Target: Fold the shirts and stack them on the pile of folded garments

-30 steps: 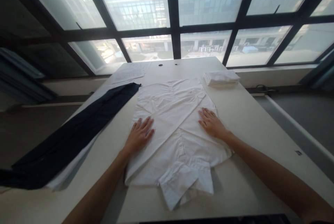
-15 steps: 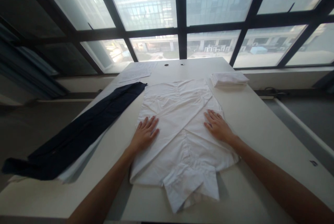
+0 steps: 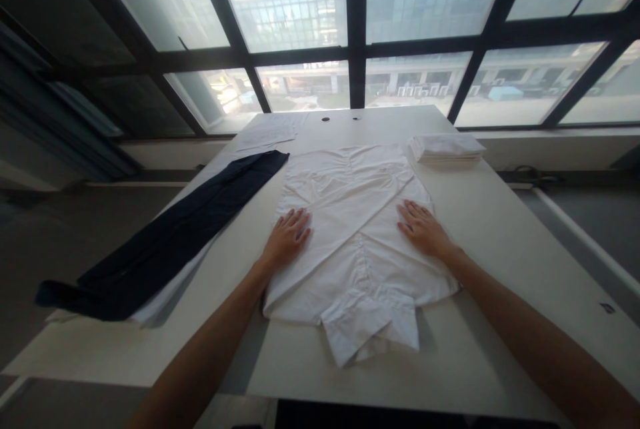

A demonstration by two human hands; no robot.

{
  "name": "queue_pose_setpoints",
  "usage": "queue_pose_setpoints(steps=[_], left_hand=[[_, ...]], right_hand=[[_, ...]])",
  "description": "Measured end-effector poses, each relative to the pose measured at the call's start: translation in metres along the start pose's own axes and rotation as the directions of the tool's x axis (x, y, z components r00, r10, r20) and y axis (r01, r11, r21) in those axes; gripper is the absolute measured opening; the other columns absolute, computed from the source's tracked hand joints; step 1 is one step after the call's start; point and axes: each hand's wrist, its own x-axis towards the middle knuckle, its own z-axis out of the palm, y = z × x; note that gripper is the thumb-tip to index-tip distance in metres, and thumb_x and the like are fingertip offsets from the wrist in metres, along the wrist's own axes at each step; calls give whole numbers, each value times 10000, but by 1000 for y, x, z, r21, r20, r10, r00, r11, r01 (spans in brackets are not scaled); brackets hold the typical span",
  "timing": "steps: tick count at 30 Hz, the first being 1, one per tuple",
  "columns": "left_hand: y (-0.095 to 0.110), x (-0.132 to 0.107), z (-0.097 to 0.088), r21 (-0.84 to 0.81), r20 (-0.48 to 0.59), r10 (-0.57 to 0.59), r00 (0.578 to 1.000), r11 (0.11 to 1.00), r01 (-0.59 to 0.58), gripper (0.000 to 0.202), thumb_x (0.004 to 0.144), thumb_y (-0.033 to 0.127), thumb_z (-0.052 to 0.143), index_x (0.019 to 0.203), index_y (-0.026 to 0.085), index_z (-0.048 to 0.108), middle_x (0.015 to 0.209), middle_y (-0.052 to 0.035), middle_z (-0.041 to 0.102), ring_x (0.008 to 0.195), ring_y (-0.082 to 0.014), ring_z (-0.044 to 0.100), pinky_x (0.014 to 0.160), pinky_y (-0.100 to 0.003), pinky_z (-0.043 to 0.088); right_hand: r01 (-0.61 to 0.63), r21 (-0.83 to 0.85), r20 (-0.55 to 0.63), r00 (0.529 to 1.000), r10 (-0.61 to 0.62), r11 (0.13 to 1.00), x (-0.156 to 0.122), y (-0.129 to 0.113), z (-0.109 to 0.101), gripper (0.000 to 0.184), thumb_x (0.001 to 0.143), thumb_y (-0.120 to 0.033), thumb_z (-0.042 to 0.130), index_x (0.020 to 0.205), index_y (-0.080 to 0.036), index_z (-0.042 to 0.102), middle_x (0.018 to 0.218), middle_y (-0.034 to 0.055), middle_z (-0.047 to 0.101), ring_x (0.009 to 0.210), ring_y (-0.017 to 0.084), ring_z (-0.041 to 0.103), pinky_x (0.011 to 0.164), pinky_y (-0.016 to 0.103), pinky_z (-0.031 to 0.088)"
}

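Observation:
A white shirt (image 3: 350, 255) lies spread on the white table (image 3: 500, 249), its body folded over itself and its collar pointing toward me. My left hand (image 3: 289, 235) rests flat on the shirt's left edge, fingers stretched out. On the opposite edge lies my right hand (image 3: 424, 227), also flat with its fingers slightly spread. Neither hand grips the cloth. Wrinkles and gathers run down the shirt's middle and across its far part. What lies underneath the folds is hidden.
Dark navy folded clothing (image 3: 185, 235) lies over white cloth along the table's left side. A stack of folded white cloth (image 3: 447, 147) sits at the far right. Paper sheets (image 3: 267, 135) lie at the far left. Large windows (image 3: 280, 9) stand behind the table.
The view has shifted slightly, showing more of the table's near edge. Both hands stay flat on the shirt in nearly the same places, and the shirt keeps its shape.

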Motion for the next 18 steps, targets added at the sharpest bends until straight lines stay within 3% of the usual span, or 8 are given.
queue_pose_setpoints(steps=[4, 10, 18], left_hand=[[1, -11, 0, 31, -11, 6, 1000, 1000, -5, 590, 1061, 429, 357, 1557, 132, 475, 1664, -143, 376, 1572, -297, 287, 1275, -516, 245], [-6, -14, 6, 57, 39, 25, 999, 998, -27, 675, 1060, 563, 351, 1631, 203, 351, 1715, -125, 229, 1596, -316, 191, 1273, -555, 217], [-15, -6, 11, 3, -31, 76, 997, 997, -76, 595, 1068, 515, 365, 1593, 242, 433, 1697, -113, 293, 1583, -306, 249, 1266, -572, 232]], right_hand=[[-14, 1, -3, 1000, 14, 1000, -3, -1, 1, 623, 1070, -414, 321, 1585, -79, 424, 1674, 191, 342, 1563, 300, 299, 1271, 482, 256], [-14, 15, -12, 1000, 14, 1000, -1, -1, 1, 617, 1065, -406, 339, 1580, -79, 432, 1670, 194, 345, 1561, 303, 306, 1269, 491, 265], [18, 94, -100, 995, -9, 995, 1, 5, 6, 557, 1038, -354, 403, 1506, -81, 533, 1617, 211, 435, 1523, 314, 383, 1253, 521, 310]])
